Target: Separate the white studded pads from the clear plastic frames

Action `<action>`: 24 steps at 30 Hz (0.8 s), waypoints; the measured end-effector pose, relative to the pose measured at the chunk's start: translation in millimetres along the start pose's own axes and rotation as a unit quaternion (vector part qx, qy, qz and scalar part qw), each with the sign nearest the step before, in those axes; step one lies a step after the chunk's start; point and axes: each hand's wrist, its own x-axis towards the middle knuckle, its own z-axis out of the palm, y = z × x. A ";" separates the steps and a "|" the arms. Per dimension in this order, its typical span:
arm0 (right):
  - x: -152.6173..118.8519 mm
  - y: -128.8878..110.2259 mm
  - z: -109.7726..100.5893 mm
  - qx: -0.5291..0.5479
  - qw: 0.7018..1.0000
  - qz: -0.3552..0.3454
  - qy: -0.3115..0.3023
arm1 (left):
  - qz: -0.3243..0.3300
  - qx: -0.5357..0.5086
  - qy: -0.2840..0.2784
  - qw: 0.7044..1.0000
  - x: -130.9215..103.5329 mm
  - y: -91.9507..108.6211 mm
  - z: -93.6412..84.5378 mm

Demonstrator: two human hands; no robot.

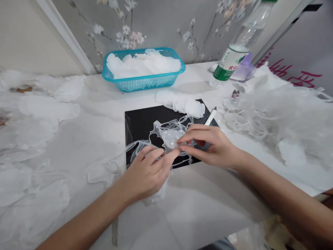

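A translucent white plastic piece (170, 137) with thin, looping edges lies over a black board (140, 119). My right hand (212, 146) pinches it near its right side, thumb and index finger close together. From the lower left, my left hand (151, 170) has curled fingers on the same piece, and its index fingertip meets my right thumb; the left thumb is hidden underneath. Several stacked white pieces (191, 107) overlap the board's back edge. Beyond my right knuckles rests a slim white-handled tool (210, 117), partly covered by the hand.
A blue basket (145, 85) of white pieces stands by the wall. Behind on the right is a water bottle (231, 62). Stringy translucent scraps (281, 114) pile up at right, and loose white sheets (33, 118) cover the left of the white table (93, 139).
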 end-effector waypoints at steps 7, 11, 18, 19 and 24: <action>-1.4 0.9 -4.1 -0.101 0.993 -0.056 -0.025 | -0.021 -0.018 -0.022 0.999 4.7 -0.2 -1.9; -4.4 -3.4 1.4 -0.306 0.948 -0.079 -0.030 | -0.037 -0.027 -0.034 0.998 7.5 -0.4 -2.5; -0.7 -4.9 3.4 -0.392 0.919 -0.012 0.037 | -0.029 -0.061 -0.074 0.995 6.6 -1.8 -1.0; 0.0 -4.5 2.6 -0.389 0.920 -0.001 0.044 | -0.032 -0.071 -0.078 0.994 6.6 -1.8 -1.1; 1.8 4.7 -8.3 -0.360 0.919 0.114 0.111 | -0.049 -0.148 -0.085 0.984 8.2 -2.3 -3.3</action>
